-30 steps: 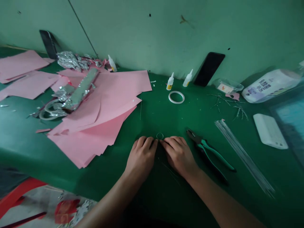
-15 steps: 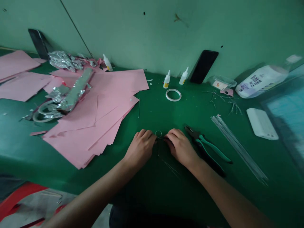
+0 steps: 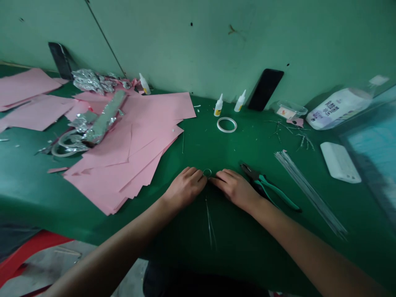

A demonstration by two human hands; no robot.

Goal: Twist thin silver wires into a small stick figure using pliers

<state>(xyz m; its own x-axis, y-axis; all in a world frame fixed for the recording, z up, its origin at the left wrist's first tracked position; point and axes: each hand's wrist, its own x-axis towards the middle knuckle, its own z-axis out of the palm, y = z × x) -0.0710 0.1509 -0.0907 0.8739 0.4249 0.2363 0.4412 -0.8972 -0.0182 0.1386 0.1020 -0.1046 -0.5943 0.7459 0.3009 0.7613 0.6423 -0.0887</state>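
Observation:
My left hand [image 3: 187, 184] is closed in a pinch on a thin wire [image 3: 209, 225] bent into a small round loop that shows just above the fingertips. From the other side, my right hand [image 3: 237, 189] pinches the same wire right below the loop; the exact grip is partly hidden by the fingers. Loose wire tails hang toward the table's front edge and look smeared by motion. Pliers [image 3: 262, 183] with green and black handles lie just right of my right hand, partly covered by that forearm.
Stacked pink paper [image 3: 136, 152] covers the left, with foil scraps [image 3: 89, 80] on it. Glue bottles [image 3: 218, 106] and a white tape roll [image 3: 227, 125] stand behind my hands. To the right lie a bundle of straight wires [image 3: 309, 192], a white box [image 3: 340, 162] and a large bottle [image 3: 340, 106].
My hands have come closer together at the loop. The wire tails have swung from slanting right to pointing nearly straight toward me. The view has shifted slightly.

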